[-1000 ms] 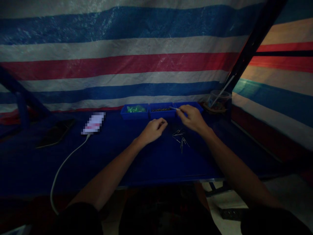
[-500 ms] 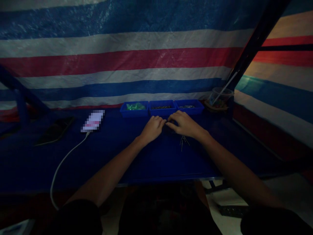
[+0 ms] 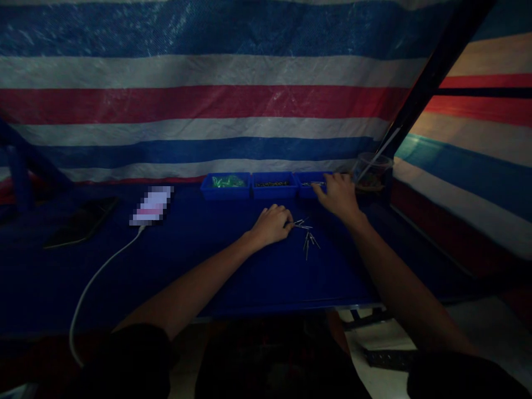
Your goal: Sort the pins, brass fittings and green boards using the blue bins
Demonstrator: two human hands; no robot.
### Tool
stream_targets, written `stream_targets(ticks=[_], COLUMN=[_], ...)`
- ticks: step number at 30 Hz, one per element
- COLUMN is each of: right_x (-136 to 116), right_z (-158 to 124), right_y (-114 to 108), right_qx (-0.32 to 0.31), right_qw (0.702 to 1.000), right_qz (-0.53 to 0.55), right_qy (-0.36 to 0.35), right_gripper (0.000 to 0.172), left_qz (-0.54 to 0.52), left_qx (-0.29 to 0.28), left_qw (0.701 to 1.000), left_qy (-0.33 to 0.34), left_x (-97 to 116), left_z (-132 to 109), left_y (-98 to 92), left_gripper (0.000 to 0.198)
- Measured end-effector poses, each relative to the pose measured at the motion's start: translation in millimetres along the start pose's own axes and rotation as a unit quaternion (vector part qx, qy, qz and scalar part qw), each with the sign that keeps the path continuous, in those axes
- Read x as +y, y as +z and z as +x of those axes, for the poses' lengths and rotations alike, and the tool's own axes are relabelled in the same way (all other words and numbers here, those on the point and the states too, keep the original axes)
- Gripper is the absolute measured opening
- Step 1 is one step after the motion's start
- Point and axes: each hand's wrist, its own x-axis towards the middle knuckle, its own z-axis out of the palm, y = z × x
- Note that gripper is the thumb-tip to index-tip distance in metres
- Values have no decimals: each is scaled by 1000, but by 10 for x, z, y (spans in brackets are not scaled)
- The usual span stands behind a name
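Observation:
My left hand [image 3: 273, 224] rests low over the blue table, fingers curled together. Thin silvery metal pins [image 3: 302, 224] stick out from its fingertips. Just below them on the tabletop lies a small fan of similar pins [image 3: 310, 242]. My right hand [image 3: 339, 195] is at the right-hand blue tray [image 3: 305, 192], thumb and fingers apart over its contents and covering its right side. Pins [image 3: 312, 183] show in that tray beside the thumb. Whether the right fingertips touch any pin cannot be made out.
The middle blue tray [image 3: 274, 192] holds small dark pieces, the left blue tray [image 3: 225, 193] green ones. A clear plastic tub [image 3: 373, 162] stands behind my right hand. To the left lie a lit phone [image 3: 152, 205] on a white cable [image 3: 97, 271] and a dark phone-like slab [image 3: 81, 224].
My right hand has left my left hand and moved up and right to the right-hand tray. My left hand has shifted slightly right and down, and the pins at its fingertips now show.

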Motion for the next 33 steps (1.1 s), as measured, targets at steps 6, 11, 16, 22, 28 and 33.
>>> stream_targets(ticks=[6, 11, 16, 22, 28, 33], right_x=[-365, -567, -618, -433, 114, 88], right_z=[-228, -285, -315, -87, 159, -25], right_y=[33, -43, -156, -265, 59, 150], right_qx=[-131, -161, -134, -14, 25, -53], right_qw=[972, 943, 943, 987, 1000, 994], right_qz=[95, 133, 159, 84, 17, 66], right_qy=[-173, -261, -260, -137, -11, -75], right_gripper=[35, 16, 15, 30, 39, 42], left_qz=[39, -9, -50, -153, 17, 87], left_qx=[16, 75, 144, 131, -20, -30], left_qw=[997, 993, 984, 978, 998, 995], left_qy=[-71, -89, -94, -61, 52, 35], left_x=[-226, -305, -158, -10, 87, 60], left_z=[-58, -84, -66, -79, -78, -101], left_y=[-53, -141, -213, -197, -113, -131], left_gripper=[22, 33, 32, 24, 17, 21])
